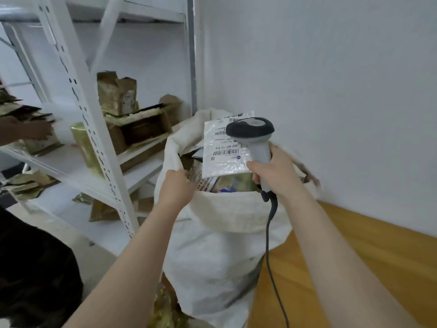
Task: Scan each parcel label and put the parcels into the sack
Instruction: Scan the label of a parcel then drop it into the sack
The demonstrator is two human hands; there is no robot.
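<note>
White woven cloth forms the sack (224, 245), which is stood upright between a metal rack (94, 143) on the left and a plain wall (331, 91) on the right. Its mouth is held open: the near rim is folded outward, and the left edge of the rim is gripped by the left hand (176, 185), fingers curled over it. The handle of a grey scanner (253, 133) is clasped by the right hand (274, 176) above the sack's right rim. A white padded parcel (222, 152) is held upright over the mouth, its label turned to the camera. Its lower right corner is met by the right thumb beside the scanner handle, and its lower edge is dipped just inside the mouth. More parcels are seen inside, close to the top. A dark cable (269, 245) hangs from the handle down the sack's front. Free room is left to the right, over a wooden surface (366, 256) along the wall. Brown taped packages (118, 95) are stacked on the rack's shelves, near the sack's left side, and a second person's hand (30, 131) is laid on one at the far left.
</note>
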